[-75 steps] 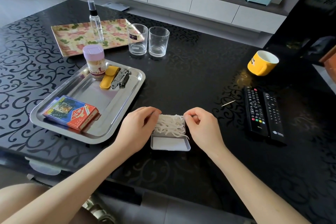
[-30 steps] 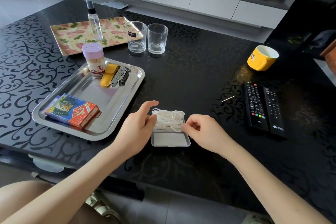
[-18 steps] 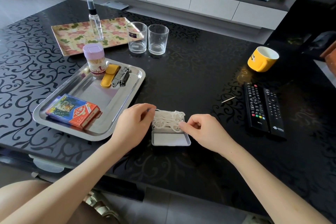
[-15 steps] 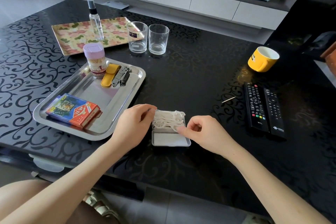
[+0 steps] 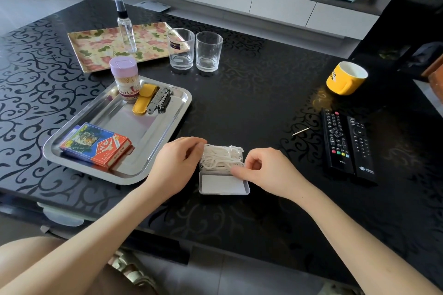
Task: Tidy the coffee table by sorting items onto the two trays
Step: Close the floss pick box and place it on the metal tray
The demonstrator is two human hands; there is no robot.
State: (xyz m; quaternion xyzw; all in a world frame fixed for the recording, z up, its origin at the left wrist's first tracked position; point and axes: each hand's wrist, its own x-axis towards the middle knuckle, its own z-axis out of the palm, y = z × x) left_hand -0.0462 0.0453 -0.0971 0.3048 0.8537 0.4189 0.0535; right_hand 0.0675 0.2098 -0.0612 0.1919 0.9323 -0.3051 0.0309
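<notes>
The open case (image 5: 224,184) lies on the counter (image 5: 251,103), just beside the near right corner of the steel tray (image 5: 124,122) and not on it; its lid is folded flat toward the person and the far half is heaped with white floss picks (image 5: 221,157), several standing above the rim. The left hand (image 5: 176,165) has its fingers curled against the left side of the case and appears to steady it; the right hand (image 5: 266,170) is curled, thumb and forefinger pinching the picks at the near right edge of the heap. Step in hand, by my judgement: packing the picks down so the case can be closed. The next move calls for pressing the strays below the rim, folding the lid over without trapping any, then setting the case on the steel tray in the bare middle, beside the card box (image 5: 96,145). Outstanding: two glasses (image 5: 181,49), a yellow mug (image 5: 345,78), two remotes (image 5: 336,141) and a loose toothpick (image 5: 300,131) sit off both trays; the floral tray (image 5: 100,40) carries only a spray bottle (image 5: 125,29).
</notes>
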